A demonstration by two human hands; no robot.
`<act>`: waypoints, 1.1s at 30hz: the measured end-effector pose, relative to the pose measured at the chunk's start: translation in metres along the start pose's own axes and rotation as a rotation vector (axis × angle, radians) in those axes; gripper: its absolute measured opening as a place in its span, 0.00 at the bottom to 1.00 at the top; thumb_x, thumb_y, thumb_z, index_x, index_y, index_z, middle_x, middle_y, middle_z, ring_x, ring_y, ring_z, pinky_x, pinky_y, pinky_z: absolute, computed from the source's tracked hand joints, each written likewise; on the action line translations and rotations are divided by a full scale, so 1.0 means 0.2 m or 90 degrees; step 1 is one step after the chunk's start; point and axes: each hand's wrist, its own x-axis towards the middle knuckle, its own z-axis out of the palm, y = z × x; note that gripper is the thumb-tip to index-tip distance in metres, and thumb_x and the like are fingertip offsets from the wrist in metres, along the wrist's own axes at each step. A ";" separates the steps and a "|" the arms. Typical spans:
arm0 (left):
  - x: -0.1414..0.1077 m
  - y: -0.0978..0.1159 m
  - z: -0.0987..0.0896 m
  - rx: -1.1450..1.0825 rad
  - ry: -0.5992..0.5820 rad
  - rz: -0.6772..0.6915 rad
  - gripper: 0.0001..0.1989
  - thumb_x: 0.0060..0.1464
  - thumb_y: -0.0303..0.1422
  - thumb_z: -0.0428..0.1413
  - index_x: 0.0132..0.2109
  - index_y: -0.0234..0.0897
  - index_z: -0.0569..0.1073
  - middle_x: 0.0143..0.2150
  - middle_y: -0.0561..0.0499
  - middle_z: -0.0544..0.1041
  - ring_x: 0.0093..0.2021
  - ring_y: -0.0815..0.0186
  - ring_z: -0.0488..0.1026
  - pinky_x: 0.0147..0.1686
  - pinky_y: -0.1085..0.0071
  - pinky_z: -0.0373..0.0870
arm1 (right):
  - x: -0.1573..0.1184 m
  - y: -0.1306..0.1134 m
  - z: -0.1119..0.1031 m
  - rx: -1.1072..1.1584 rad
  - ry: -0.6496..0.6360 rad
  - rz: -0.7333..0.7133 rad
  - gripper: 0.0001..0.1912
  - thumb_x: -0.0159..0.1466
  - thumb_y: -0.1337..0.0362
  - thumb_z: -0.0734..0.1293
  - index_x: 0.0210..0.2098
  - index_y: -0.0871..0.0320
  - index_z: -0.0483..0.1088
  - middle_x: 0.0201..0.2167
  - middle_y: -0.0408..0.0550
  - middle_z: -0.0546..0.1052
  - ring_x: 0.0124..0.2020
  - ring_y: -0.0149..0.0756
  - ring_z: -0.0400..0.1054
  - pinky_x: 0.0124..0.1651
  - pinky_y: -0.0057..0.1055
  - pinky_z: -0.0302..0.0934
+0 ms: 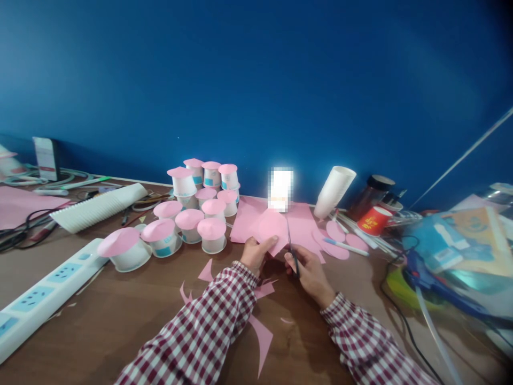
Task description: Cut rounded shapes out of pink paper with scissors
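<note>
Nearest me, curved pink scraps (262, 339) lie on the brown wooden surface (296, 353) between my red-and-white checked sleeves (200, 326). Just beyond, my left hand (256, 255) grips a pink paper piece (273, 227), its thumb flat on top and its other fingers mostly hidden. The piece is held up at the middle of the surface. To its right, the fingers of my right hand (312, 272) are closed around the dark handles of a pair of scissors (295, 264), whose blades point away from me along the paper's right edge. At left, a white power strip (44, 294) slants toward a group of white paper cups (214, 243), each topped with a shallow pink cone. At right is a blue tool (433, 283) with a cable. Behind my hands lie larger pink sheets (244, 219); right of them are pink discs (335, 231) and a pen (347, 246). Farther back, a tilted stack of white cups (334, 190) and a red cup (374, 220) stand before a deep blue wall (256, 96).
</note>
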 end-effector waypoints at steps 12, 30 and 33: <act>-0.01 0.01 0.01 -0.003 0.009 -0.004 0.17 0.35 0.34 0.69 0.31 0.27 0.76 0.24 0.46 0.77 0.24 0.64 0.74 0.23 0.71 0.71 | 0.01 0.01 0.00 -0.007 0.001 -0.025 0.19 0.61 0.53 0.67 0.43 0.62 0.71 0.20 0.41 0.68 0.20 0.29 0.62 0.22 0.25 0.58; -0.02 0.03 0.01 0.017 0.029 -0.003 0.16 0.35 0.35 0.69 0.30 0.30 0.76 0.23 0.47 0.77 0.24 0.65 0.73 0.21 0.73 0.68 | 0.01 0.02 -0.01 -0.023 0.004 -0.042 0.19 0.61 0.54 0.67 0.45 0.62 0.72 0.20 0.41 0.69 0.20 0.30 0.62 0.23 0.26 0.59; -0.02 0.03 0.01 0.020 0.029 0.001 0.17 0.35 0.36 0.69 0.32 0.30 0.76 0.23 0.48 0.77 0.24 0.65 0.73 0.20 0.73 0.67 | 0.01 0.02 -0.01 -0.019 0.005 -0.038 0.19 0.61 0.54 0.67 0.45 0.61 0.72 0.20 0.41 0.69 0.20 0.30 0.62 0.23 0.26 0.59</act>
